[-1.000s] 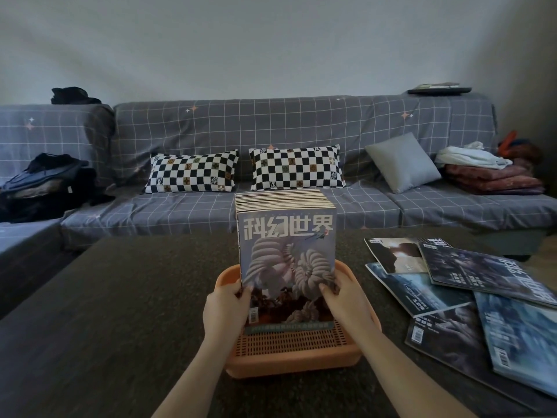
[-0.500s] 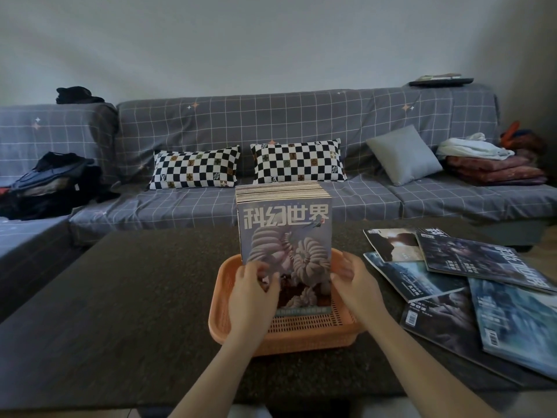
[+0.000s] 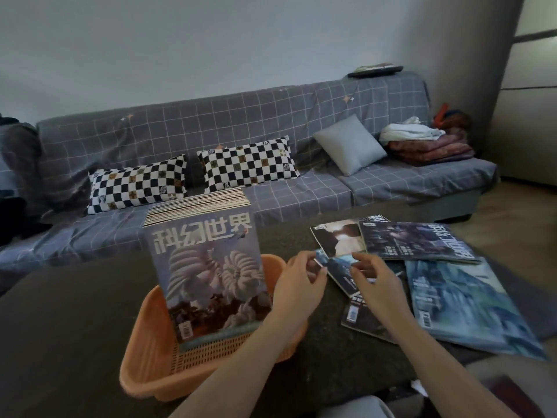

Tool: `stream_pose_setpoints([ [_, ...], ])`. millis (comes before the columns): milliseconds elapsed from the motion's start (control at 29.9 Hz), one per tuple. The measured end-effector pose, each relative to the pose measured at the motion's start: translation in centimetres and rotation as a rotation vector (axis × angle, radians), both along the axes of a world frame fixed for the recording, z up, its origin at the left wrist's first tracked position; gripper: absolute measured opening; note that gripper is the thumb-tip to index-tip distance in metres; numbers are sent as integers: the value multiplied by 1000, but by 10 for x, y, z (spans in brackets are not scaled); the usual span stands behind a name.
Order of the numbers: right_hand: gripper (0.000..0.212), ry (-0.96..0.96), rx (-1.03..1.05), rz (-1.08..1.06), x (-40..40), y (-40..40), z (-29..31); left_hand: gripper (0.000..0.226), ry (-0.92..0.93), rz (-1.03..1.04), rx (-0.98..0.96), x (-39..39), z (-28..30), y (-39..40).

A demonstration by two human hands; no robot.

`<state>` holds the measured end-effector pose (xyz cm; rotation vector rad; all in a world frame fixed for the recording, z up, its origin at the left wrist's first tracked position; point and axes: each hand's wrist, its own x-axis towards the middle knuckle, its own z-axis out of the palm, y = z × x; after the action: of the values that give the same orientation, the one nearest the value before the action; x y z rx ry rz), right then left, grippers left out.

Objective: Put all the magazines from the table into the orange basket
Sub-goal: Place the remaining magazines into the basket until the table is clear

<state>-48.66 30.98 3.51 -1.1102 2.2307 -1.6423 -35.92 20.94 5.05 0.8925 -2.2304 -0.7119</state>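
— both hands have left the upright stack of magazines point(image 3: 208, 276) since half a second ago and swung right, toward the loose ones. that's what i see from my end.

— what is the left hand point(image 3: 301, 285) doing?

— it sits just right of the orange basket point(image 3: 144, 372), fingers loosely curled, fingertips at the near corner of a blue-covered magazine point(image 3: 340, 267). it looks like a light pinch on that corner, but the blur means i can't tell for sure.

— and the right hand point(image 3: 379, 285)?

— fingers relaxed and spread, lying over the same blue-covered magazine, touching its cover. i see no grip.

— where are the magazines?

— the stack stands upright in the basket, leaning slightly back, cover facing me. the loose magazines lie overlapping on the dark table point(image 3: 75, 312) to the right of the basket: a dark-covered one point(image 3: 416, 242) at the far side, a pale blue one point(image 3: 458, 300) nearest the right edge, and another point(image 3: 337, 236) partly beneath.
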Motion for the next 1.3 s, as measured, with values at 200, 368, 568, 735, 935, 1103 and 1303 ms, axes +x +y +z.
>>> stream_pose_setpoints([
  [200,25,-27,57,-175,-72,11,-23,42,-72,-157,106,-96,-18,-8],
  [368,36,24,283,-350,-132,9,-44,39,-143,-172,92,-182,-39,-29],
  [568,51,73,559,-478,-174,-9,-60,43,-277,-182,-26,-268,-64,-70],
  [735,52,138,553,-546,-182,-13,-80,61,-536,-286,-144,-327,-83,-106],
  [935,50,149,547,-563,-186,-11,-87,82,-679,-295,-211,-364,-91,-127],
  [1103,53,90,463,-637,-187,-8,-85,89,-668,-277,-128,-344,-70,-117],
  [1303,54,-76,296,-614,-179,5,-72,41,-498,-324,130,-283,-37,-84],
])
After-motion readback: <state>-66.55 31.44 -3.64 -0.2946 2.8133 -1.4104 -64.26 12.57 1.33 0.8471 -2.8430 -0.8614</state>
